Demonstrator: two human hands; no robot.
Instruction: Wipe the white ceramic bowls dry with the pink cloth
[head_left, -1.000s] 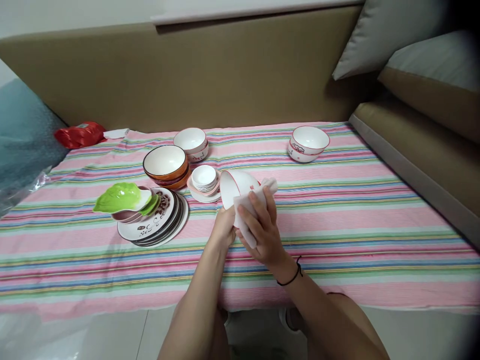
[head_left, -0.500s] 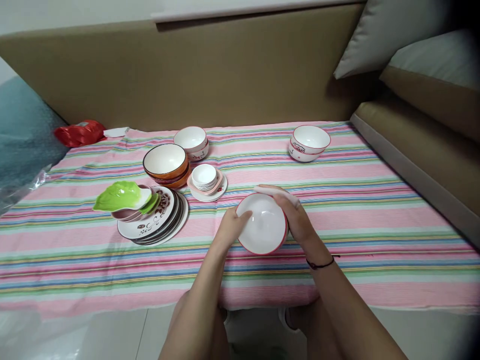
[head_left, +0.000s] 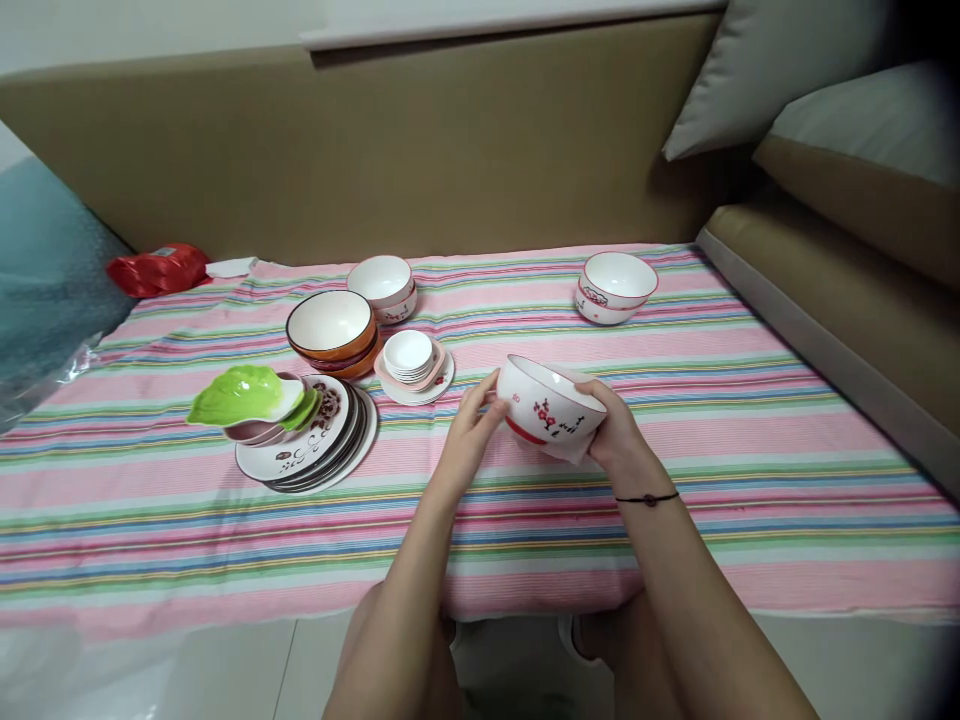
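Observation:
A white bowl (head_left: pixel 551 405) with a red rim, red blossoms and dark lettering is held above the striped cloth, tilted so its outer side faces me. My left hand (head_left: pixel 474 420) grips its left edge between thumb and fingers. On the right, my right hand (head_left: pixel 611 430) is closed round the bowl, its fingers partly hidden behind it. A thin white cloth or tissue (head_left: pixel 574 450) shows beneath the bowl by the right palm; its kind is hard to make out.
Left stand stacked plates (head_left: pixel 300 455) topped by a green leaf-shaped dish (head_left: pixel 244 395), brown bowls (head_left: pixel 334 330), small white dishes (head_left: pixel 409 355) and white bowls (head_left: pixel 382 285). More stacked bowls (head_left: pixel 619 285) sit back right. A red bundle (head_left: pixel 159 270) lies far left; cushions (head_left: pixel 825 230) border the right.
The bowl has turned from showing its inside to showing its decorated outer side, and rose slightly. My right hand has shifted from the far rim to the bowl's right side.

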